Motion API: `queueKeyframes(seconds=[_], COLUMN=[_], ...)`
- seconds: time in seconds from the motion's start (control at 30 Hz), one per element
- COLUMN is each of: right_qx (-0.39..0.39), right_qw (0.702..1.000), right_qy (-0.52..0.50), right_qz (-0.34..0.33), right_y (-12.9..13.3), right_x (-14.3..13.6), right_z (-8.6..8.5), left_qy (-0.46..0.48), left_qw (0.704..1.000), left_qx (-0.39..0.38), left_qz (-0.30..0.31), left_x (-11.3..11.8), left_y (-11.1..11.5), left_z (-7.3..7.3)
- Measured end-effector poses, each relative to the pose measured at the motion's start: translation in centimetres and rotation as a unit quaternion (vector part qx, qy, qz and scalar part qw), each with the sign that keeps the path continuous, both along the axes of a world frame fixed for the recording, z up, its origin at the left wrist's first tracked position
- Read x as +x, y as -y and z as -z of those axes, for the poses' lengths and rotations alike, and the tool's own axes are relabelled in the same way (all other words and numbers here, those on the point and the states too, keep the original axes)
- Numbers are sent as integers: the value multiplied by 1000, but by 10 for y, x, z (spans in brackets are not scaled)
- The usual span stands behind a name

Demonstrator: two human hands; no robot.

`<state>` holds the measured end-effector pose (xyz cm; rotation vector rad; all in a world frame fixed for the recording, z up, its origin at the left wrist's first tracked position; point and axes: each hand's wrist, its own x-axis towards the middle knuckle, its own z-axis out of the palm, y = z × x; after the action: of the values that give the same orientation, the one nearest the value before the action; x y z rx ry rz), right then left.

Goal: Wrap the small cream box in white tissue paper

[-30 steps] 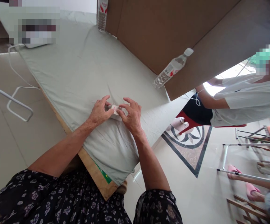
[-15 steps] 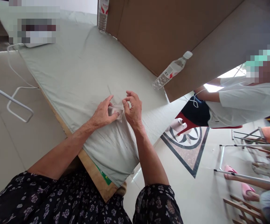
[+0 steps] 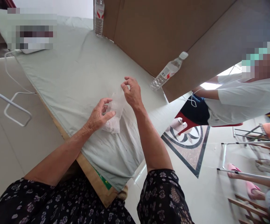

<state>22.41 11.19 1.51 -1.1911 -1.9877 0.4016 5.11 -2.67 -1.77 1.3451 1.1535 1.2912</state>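
A crumpled clear plastic bag [image 3: 116,119] lies over the pale green tablecloth [image 3: 62,68], near the table's corner. My left hand [image 3: 99,114] is curled round the bag's left side, its thumb stretched across the plastic. What lies under those fingers is too hidden to name. Above and to the right, my right hand [image 3: 132,91] is raised with thumb and forefinger pinched at the upper end of the thin film, which stretches down between both hands.
A water bottle [image 3: 168,71] leans against a large brown cardboard panel [image 3: 148,34]; another bottle [image 3: 99,18] stands farther back. A blurred white object [image 3: 35,46] sits at the far left. At the right are a seated person [image 3: 239,99] and metal-framed racks [image 3: 223,157].
My right hand has moved up, drawing the film out taller. My left hand has shifted slightly left and down. The small printed packet seen by my left thumb is no longer distinguishable.
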Motion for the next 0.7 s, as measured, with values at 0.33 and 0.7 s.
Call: queueKeyframes(seconds=[0.33,0.7], right_qx=[-50,-160], right_qw=[984,979], right_qy=[-150,-108], right_qz=[81,69], right_y=[49,106], right_x=[10,-6], right_z=[-2,25], left_qy=[98,184], left_qw=[991,973], left_qx=[-89,-132], left_qz=[3,41], left_x=[2,-8], left_y=[-4,-9], left_z=[-5,-6])
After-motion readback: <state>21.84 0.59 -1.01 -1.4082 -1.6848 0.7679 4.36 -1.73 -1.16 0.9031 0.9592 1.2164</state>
